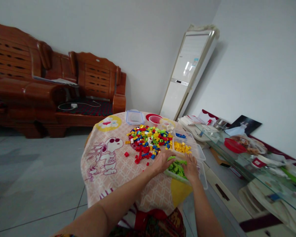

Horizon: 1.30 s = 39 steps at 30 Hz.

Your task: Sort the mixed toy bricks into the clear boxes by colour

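Note:
A heap of small mixed-colour bricks point(148, 140) lies on a round table covered with a cartoon-dog cloth point(106, 154). At its right stand clear plastic boxes: one with green bricks point(177, 168), one with yellow bricks point(182, 147), one with blue bricks point(180, 135). My left hand point(162, 160) rests at the near edge of the heap, fingers curled beside the green box. My right hand point(191, 168) lies over the green box, fingers bent onto its bricks. What either hand holds is hidden.
A clear lid point(135, 117) and a red bowl point(155, 118) sit at the table's far side. A glass-topped cabinet point(249, 164) with papers and a red-lidded dish runs along the right. A wooden sofa point(51, 89) and a tall air conditioner point(187, 72) stand behind.

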Available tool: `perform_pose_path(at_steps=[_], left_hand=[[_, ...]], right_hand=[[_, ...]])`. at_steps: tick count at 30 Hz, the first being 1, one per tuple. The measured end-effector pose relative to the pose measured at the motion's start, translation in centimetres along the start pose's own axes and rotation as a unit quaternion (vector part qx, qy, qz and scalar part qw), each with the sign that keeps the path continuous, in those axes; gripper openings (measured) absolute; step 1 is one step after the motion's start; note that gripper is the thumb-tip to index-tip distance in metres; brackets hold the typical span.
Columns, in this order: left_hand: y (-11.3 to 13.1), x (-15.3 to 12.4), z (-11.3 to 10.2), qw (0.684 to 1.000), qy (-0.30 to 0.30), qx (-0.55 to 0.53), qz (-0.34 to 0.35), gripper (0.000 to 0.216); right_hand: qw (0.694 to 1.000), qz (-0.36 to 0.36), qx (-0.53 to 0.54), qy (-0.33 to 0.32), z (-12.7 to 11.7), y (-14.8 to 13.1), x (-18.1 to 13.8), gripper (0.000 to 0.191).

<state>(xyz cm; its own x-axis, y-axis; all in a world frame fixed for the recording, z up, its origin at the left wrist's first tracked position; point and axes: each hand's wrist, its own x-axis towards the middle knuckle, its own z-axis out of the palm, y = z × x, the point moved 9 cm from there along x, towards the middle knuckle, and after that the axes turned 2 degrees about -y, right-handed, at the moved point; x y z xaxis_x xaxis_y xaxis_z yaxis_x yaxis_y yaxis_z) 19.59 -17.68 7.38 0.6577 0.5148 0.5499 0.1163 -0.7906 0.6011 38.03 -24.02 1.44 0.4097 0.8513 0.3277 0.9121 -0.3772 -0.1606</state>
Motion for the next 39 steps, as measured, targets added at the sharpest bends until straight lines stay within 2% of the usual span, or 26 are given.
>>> perform_pose_path(at_steps=[3,7,9,11,17,28,34,39], left_hand=[[-3.0,0.0,-2.6,0.997,0.046,0.049,-0.049,0.022],[-8.6,-0.9,-6.9,0.966,0.084,0.161,-0.183,0.022],[-10.5,-1.7,-8.1,0.95,0.077,0.199,-0.228,0.019],[-11.5,-2.2,-8.3,0.941,0.061,0.224,-0.244,0.016],[-11.7,-2.2,-7.4,0.932,0.04,0.259,-0.251,0.015],[-13.4,-3.0,-7.4,0.948,0.088,0.179,-0.248,0.035],[-13.0,-2.8,-8.0,0.951,0.122,0.17,-0.23,0.032],[-11.7,-2.9,-8.6,0.959,0.158,0.145,-0.183,0.032]], right_hand=[[1.0,-0.016,0.005,0.014,-0.1,-0.2,0.0,0.065],[0.999,-0.026,0.013,0.012,0.4,-0.2,0.1,0.066],[1.0,-0.022,0.012,0.007,0.6,0.0,0.1,0.066],[1.0,-0.025,0.008,0.003,0.8,0.0,0.2,0.065],[0.999,-0.043,-0.007,0.015,0.7,-0.1,0.3,0.064],[0.998,-0.048,0.001,0.029,0.6,-0.1,0.2,0.064],[0.999,-0.044,-0.004,0.026,0.5,-0.2,0.2,0.064],[0.999,-0.046,-0.006,0.022,0.6,-0.2,0.2,0.064]])
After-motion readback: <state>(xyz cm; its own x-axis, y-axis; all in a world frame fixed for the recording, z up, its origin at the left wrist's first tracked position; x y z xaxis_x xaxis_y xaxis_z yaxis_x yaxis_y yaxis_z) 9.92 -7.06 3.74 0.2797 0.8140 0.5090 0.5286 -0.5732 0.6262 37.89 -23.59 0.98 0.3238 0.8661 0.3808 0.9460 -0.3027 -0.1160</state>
